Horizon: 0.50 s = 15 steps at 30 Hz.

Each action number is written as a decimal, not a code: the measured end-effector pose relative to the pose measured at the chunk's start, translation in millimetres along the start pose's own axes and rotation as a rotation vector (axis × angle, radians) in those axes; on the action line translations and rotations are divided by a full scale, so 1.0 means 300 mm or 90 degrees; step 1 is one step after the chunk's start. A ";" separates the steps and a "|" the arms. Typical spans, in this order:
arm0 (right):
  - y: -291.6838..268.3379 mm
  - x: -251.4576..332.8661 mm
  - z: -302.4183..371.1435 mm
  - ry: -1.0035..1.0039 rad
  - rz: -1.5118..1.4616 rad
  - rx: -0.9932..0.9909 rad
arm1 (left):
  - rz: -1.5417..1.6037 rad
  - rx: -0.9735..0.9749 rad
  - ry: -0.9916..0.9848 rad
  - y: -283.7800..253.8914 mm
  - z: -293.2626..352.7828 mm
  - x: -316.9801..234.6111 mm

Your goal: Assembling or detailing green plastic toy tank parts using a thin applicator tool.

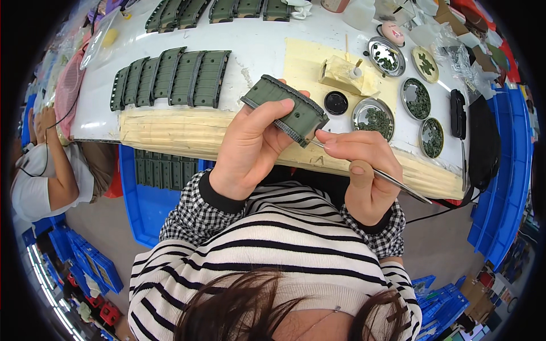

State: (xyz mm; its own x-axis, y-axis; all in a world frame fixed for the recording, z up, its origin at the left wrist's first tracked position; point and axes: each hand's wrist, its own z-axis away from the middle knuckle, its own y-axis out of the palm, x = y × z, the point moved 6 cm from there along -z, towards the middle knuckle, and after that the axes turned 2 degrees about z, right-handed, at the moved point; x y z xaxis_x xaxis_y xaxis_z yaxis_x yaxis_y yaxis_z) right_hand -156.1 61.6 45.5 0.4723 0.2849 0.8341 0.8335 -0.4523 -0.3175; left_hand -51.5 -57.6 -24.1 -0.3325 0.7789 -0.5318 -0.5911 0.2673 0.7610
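Observation:
My left hand [242, 148] grips a dark green ribbed plastic part [301, 119], its thumb on the upper face and its fingers underneath. The part has toothed grey strips along its long edges and is tilted above the table's front edge. In my right hand [367, 165] is a thin metal tool, apparently tweezers [401, 184], held between thumb and fingers. Its tip meets or nearly meets the part's near right corner; whether it pinches anything there is too small to tell. A covering sits on my right thumb.
Similar green parts [170, 79] stand in a row at left, with more [239, 8] farther back. Metal dishes [392, 122] of small green pieces, a black round lid [336, 103] and a yellowish block [341, 77] lie right. A blue crate [139, 213] sits below; another person [54, 176] is at left.

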 end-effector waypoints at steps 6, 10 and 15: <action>0.002 0.005 -0.003 0.000 0.031 0.007 | -0.009 -0.003 0.003 0.007 0.006 -0.005; 0.003 0.003 -0.002 -0.001 0.031 0.004 | -0.017 -0.008 0.007 0.008 0.008 -0.006; 0.005 0.005 -0.004 0.008 0.031 0.008 | -0.024 -0.008 0.008 0.007 0.009 -0.003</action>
State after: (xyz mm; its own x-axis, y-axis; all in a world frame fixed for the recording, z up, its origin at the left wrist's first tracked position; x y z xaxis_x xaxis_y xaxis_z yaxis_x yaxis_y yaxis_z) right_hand -154.5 60.5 46.7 0.5086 0.2530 0.8230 0.8134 -0.4545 -0.3630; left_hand -50.5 -56.3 -20.9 -0.3192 0.7609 -0.5649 -0.6129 0.2889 0.7354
